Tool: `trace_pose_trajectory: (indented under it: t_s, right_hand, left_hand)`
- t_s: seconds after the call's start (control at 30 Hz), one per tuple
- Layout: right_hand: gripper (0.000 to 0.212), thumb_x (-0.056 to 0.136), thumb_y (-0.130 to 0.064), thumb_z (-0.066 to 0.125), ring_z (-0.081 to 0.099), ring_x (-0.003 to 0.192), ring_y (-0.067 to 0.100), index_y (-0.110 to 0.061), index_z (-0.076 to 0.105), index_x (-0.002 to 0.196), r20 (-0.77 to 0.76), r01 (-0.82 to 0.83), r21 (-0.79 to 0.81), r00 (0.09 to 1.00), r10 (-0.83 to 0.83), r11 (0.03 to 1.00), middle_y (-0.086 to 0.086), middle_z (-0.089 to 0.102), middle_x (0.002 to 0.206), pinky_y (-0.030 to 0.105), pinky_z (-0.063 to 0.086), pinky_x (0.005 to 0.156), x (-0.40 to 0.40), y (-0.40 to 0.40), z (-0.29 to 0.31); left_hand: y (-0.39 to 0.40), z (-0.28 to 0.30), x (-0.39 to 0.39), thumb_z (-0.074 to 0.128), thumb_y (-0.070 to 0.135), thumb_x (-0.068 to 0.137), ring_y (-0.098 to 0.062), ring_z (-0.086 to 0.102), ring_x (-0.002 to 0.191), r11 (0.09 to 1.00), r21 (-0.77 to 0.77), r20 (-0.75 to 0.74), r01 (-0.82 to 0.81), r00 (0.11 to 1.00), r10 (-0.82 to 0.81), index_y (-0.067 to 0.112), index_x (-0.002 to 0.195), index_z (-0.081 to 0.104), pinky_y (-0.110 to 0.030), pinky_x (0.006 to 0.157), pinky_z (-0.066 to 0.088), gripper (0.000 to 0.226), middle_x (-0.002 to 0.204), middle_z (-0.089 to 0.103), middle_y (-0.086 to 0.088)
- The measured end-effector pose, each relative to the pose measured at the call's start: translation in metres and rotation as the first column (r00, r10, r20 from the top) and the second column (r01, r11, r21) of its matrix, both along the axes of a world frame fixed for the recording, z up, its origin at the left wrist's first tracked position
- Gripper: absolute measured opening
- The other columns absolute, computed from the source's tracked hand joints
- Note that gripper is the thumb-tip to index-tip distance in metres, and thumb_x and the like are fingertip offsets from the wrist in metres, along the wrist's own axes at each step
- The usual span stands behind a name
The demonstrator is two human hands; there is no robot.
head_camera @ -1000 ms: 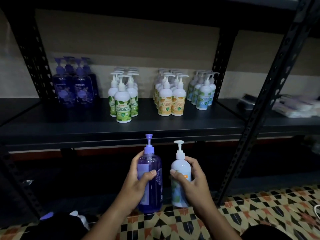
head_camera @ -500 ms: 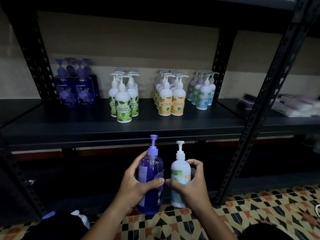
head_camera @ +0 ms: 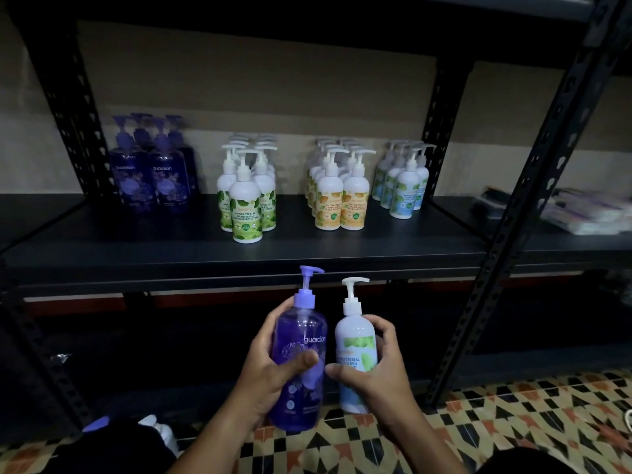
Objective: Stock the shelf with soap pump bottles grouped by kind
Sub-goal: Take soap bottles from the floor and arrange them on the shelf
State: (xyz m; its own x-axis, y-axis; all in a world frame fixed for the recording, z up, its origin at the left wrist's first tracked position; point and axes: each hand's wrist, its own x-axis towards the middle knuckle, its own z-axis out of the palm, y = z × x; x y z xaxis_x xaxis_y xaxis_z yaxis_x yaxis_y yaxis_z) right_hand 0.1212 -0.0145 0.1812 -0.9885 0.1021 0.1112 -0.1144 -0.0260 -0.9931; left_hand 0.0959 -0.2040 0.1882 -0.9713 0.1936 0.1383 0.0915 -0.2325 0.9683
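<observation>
Two hands hold one pump bottle each, upright and side by side, below the front edge of a dark metal shelf board (head_camera: 102,248) and above a patterned tile floor (head_camera: 513,422). The left hand (head_camera: 270,374) curls its fingers and thumb round a translucent purple plastic bottle with a lilac pump (head_camera: 301,364); its label reads "guardian" over a floral print. The right hand (head_camera: 372,374) grips a white plastic bottle with a white pump and a blue-and-green label (head_camera: 355,350), on which "…BACTERIAL … WASH" is partly legible; the thumb covers the rest. The two bottles stand just beside each other. On the shelf, four groups stand in a row from the left end to the right end: a cluster of dark purple "guardian" bottles (head_camera: 154,172) near the back left corner; a group of white bottles with green labels (head_camera: 247,196) reading "ANTIBACTERIAL HAND WASH MAXIMUM PROTECTION", one set nearest the front edge; a group of white bottles with orange labels (head_camera: 338,193) reading "ANTIBACTERIAL HAND WASH"; and a group of white bottles with blue labels (head_camera: 403,186) by the right rear post, text too small to read. Blurred flat packs (head_camera: 581,213) lie on the adjoining shelf to the right.
</observation>
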Motion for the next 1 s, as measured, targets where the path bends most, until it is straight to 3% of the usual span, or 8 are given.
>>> trace_pose_trajectory:
  t_s: [0.1,0.3,0.43,0.53,0.63,0.77,0.87,1.0]
  right_hand:
    - [0.074,0.055,-0.013,0.096,0.073,0.09,0.029,-0.038,0.055,0.112,-0.006,0.05,0.019,0.999,-0.05,0.999,0.01,0.066,0.113,0.054,0.062,0.073,0.002,0.003,-0.001]
    - [0.058,0.072,-0.014,0.086,0.074,0.093,0.027,-0.025,0.063,0.124,-0.02,0.028,-0.017,0.999,-0.028,0.999,0.006,0.074,0.108,0.045,0.063,0.079,0.006,0.001,0.007]
    - [0.057,0.067,-0.027,0.077,0.072,0.093,0.037,-0.024,0.064,0.122,0.023,0.001,-0.09,1.0,0.001,0.996,0.012,0.074,0.101,0.042,0.061,0.075,0.004,-0.002,0.007]
    - [0.064,0.058,-0.035,0.08,0.071,0.089,0.036,-0.022,0.066,0.119,0.019,-0.006,-0.14,1.0,0.009,0.99,0.017,0.073,0.1,0.04,0.06,0.073,0.005,-0.002,0.007]
    - [0.062,0.06,-0.024,0.087,0.071,0.082,0.03,-0.026,0.066,0.118,-0.013,0.006,-0.117,1.0,-0.008,0.993,0.016,0.072,0.097,0.041,0.06,0.072,0.006,-0.002,0.008]
    - [0.073,0.058,-0.012,0.09,0.073,0.088,0.031,-0.026,0.059,0.123,-0.019,0.04,-0.086,0.999,-0.042,0.995,0.007,0.073,0.098,0.049,0.063,0.074,0.005,-0.002,0.009]
    - [0.074,0.059,-0.007,0.092,0.074,0.089,0.028,-0.025,0.056,0.121,-0.013,0.068,-0.085,0.998,-0.069,0.994,0.002,0.074,0.1,0.05,0.063,0.075,0.005,-0.002,0.01]
    - [0.068,0.066,0.005,0.089,0.074,0.09,0.029,-0.021,0.057,0.12,-0.038,0.089,-0.101,0.995,-0.094,0.991,0.004,0.075,0.101,0.049,0.063,0.075,0.005,-0.001,0.011]
  left_hand:
    - [-0.002,-0.006,-0.004,0.104,0.04,0.034,-0.029,0.072,0.11,0.999,0.004,0.018,-0.032,0.999,0.032,0.029,0.137,0.052,-0.04,0.084,0.06,0.116,0.126,0.07,-0.007]
    - [-0.003,-0.006,-0.006,0.092,0.032,0.058,-0.038,0.073,0.101,0.995,0.071,0.025,-0.066,0.998,0.064,0.018,0.132,0.061,-0.042,0.079,0.06,0.082,0.117,0.072,-0.021]
    - [-0.001,-0.005,-0.005,0.082,0.03,0.074,-0.044,0.067,0.107,0.99,0.137,0.047,0.021,0.998,-0.028,0.02,0.141,0.056,-0.05,0.088,0.057,0.072,0.123,0.068,-0.026]
    - [0.004,-0.004,-0.003,0.079,0.032,0.074,-0.036,0.068,0.096,0.986,0.16,0.064,0.051,0.996,-0.062,0.02,0.137,0.059,-0.043,0.081,0.058,0.066,0.114,0.069,-0.021]
    - [0.008,0.001,0.0,0.086,0.036,0.067,-0.028,0.07,0.088,0.99,0.14,0.057,0.018,0.998,-0.026,0.016,0.132,0.059,-0.034,0.071,0.058,0.074,0.105,0.071,-0.016]
    - [0.009,0.004,-0.002,0.102,0.034,0.042,-0.029,0.074,0.093,0.997,0.08,0.008,-0.012,1.0,0.012,0.018,0.129,0.058,-0.036,0.074,0.06,0.099,0.106,0.075,-0.012]
    - [0.01,0.005,-0.004,0.097,0.019,0.045,-0.033,0.074,0.096,0.998,0.064,-0.031,-0.015,0.999,0.017,0.017,0.131,0.058,-0.038,0.075,0.06,0.094,0.111,0.074,-0.016]
    - [0.013,0.009,-0.007,0.097,0.019,0.045,-0.027,0.075,0.103,0.995,0.035,-0.11,-0.091,0.99,0.094,0.021,0.133,0.061,-0.035,0.079,0.061,0.095,0.118,0.075,-0.007]
